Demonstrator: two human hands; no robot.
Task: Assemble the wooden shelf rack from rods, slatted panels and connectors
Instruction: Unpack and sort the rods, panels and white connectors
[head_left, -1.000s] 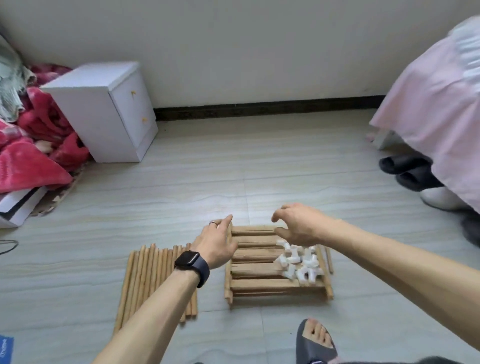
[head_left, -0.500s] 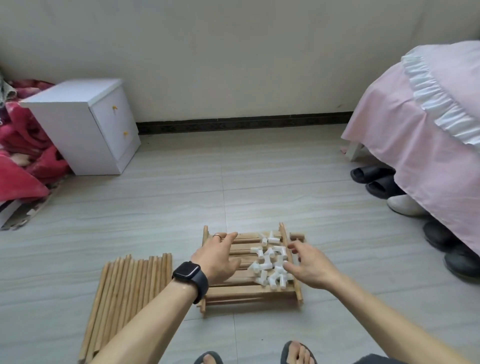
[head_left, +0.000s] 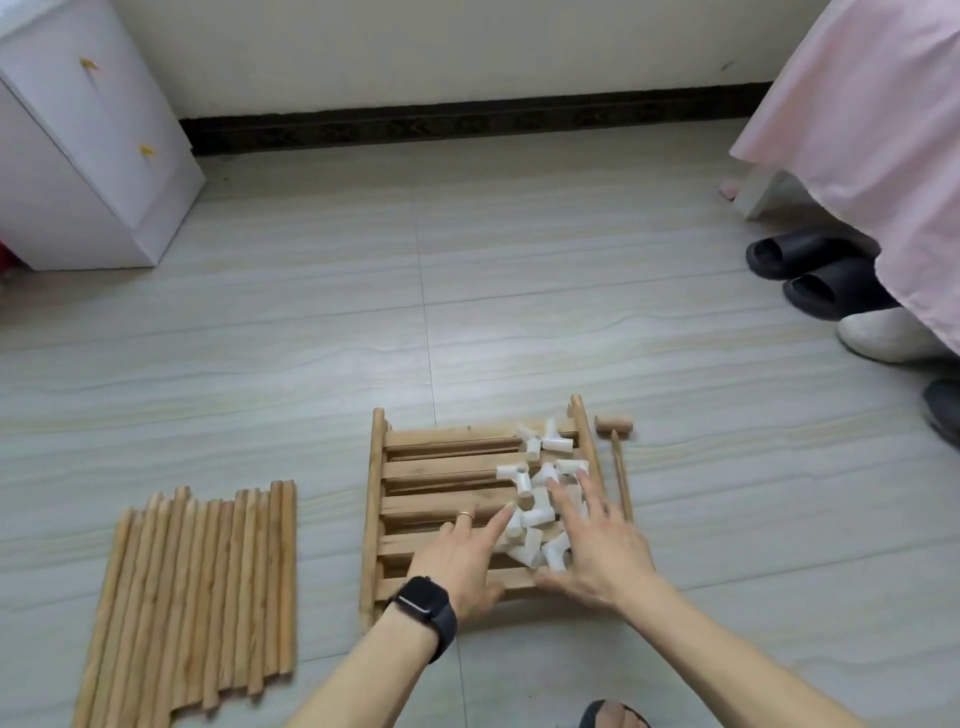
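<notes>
A stack of slatted wooden panels (head_left: 441, 470) lies flat on the floor in front of me. Several white plastic connectors (head_left: 540, 483) are piled on its right half. My left hand (head_left: 460, 553), with a ring and a black watch, lies flat on the slats, fingertips at the left of the pile. My right hand (head_left: 592, 545) is spread over the near right part of the pile, fingers straight. A row of wooden rods (head_left: 202, 592) lies side by side on the floor to the left. A small wooden mallet (head_left: 615, 452) lies just right of the panels.
A white two-drawer cabinet (head_left: 88, 156) stands at the far left against the wall. A bed with a pink skirt (head_left: 872, 119) fills the right, with black and white slippers (head_left: 810, 275) beside it. My slippered foot (head_left: 610, 716) shows at the bottom edge.
The view has tilted down and closer. Both hands have slid inward over the panels and now bracket the connector pile, fingers spread flat.
</notes>
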